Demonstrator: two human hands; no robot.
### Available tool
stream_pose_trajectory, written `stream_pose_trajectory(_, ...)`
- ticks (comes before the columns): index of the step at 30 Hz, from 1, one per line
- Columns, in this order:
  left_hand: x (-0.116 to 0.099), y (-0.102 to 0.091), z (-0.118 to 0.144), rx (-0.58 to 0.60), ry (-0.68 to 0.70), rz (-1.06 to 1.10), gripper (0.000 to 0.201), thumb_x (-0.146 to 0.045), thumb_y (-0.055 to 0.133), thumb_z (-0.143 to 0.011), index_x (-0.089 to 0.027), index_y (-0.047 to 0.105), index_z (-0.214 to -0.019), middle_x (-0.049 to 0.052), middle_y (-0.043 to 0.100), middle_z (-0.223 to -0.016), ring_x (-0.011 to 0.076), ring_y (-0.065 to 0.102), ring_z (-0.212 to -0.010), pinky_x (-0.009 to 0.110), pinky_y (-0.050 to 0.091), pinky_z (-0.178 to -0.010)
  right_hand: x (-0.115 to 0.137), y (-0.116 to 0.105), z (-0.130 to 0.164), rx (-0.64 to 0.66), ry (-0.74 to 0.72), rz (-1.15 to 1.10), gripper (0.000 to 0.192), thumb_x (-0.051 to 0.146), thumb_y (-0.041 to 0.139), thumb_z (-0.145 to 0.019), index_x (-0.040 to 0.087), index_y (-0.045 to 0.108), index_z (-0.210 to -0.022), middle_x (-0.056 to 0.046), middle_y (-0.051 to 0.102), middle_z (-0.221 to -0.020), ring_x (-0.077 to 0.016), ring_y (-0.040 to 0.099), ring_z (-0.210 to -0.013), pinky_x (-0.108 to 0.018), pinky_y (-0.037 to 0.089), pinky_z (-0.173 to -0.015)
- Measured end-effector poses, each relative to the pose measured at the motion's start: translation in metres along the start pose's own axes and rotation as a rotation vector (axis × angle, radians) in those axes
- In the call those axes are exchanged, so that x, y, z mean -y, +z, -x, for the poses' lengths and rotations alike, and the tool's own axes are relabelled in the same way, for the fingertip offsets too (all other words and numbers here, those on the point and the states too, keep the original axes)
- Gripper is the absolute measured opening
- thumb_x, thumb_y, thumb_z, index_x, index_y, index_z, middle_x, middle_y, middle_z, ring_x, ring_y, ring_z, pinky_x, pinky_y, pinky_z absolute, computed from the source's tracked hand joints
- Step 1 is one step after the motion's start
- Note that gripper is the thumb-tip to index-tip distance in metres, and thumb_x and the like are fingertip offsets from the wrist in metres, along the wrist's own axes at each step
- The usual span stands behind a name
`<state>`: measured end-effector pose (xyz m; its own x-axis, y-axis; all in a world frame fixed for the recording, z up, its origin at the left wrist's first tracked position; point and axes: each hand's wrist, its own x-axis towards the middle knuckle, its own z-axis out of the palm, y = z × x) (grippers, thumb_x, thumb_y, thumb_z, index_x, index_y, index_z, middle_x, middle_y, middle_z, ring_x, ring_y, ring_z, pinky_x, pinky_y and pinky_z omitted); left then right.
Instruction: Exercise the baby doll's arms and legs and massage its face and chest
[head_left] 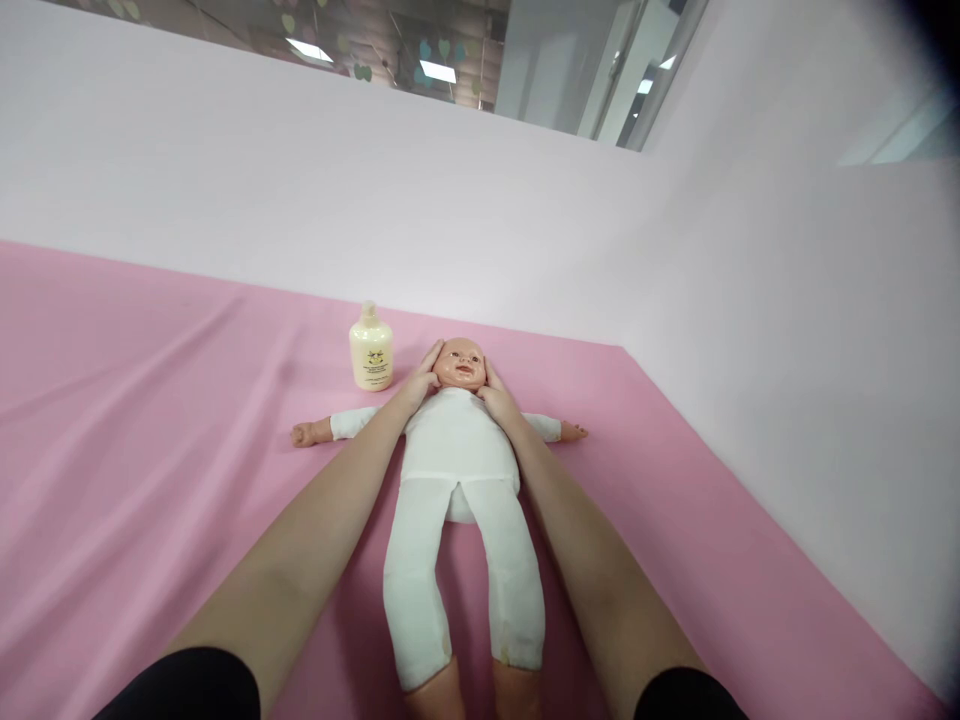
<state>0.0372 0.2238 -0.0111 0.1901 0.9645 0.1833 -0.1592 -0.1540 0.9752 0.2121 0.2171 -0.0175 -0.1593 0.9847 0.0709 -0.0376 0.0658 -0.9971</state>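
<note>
1. A pink sheet [135,420] covered the surface across the lower frame, with soft folds at the left and a pale wall [300,200] behind it.
2. A cream bottle [371,348] stood upright left of centre, just beside the doll's head and apart from it.
3. The doll [461,450] lay on its back at the centre of the frame, in white clothes, arms stretched out to both sides, legs pointing to the lower edge, and bare feet cut off by that edge.
4. The left hand [418,382] rested against the left side of the doll's head as seen in the frame, its grip spread, fingers laid flat along the cheek and temple, pinching nothing.
5. The right hand [495,395] lay against the other side of the head, near the neck, its grip likewise spread and cupped on the cheek.
6. Both forearms ran up from the lower edge on either side of the doll's body, with dark sleeves at the bottom corners.
</note>
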Motion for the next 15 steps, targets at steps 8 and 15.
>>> stream_pose_trajectory(8,0.0022,0.0004,-0.0072,-0.068,0.012,0.081,0.089,-0.020,0.044,-0.064,-0.017,0.027,-0.151,0.000,0.039,-0.151,0.0255,0.034,-0.140,0.039,0.034,-0.114,0.0109,0.0001,0.0057,0.000,-0.064,-0.012,0.065,0.038,0.052,-0.085,0.027,0.035,-0.146,-0.002,0.061,-0.131,-0.0218,0.059,-0.120,-0.042,0.046,-0.106)
stream_pose_trajectory(15,0.0033,0.0002,-0.0022,-0.079,0.141,-0.212,0.075,-0.052,0.056,-0.082,-0.025,0.033,-0.148,0.001,0.026,-0.157,0.0234,0.021,-0.146,0.035,0.017,-0.120,0.0084,-0.0017,0.0070,-0.087,-0.060,0.054,0.072,0.055,0.049,-0.085,0.022,0.033,-0.147,-0.004,0.044,-0.147,-0.0214,0.047,-0.133,-0.040,0.041,-0.110)
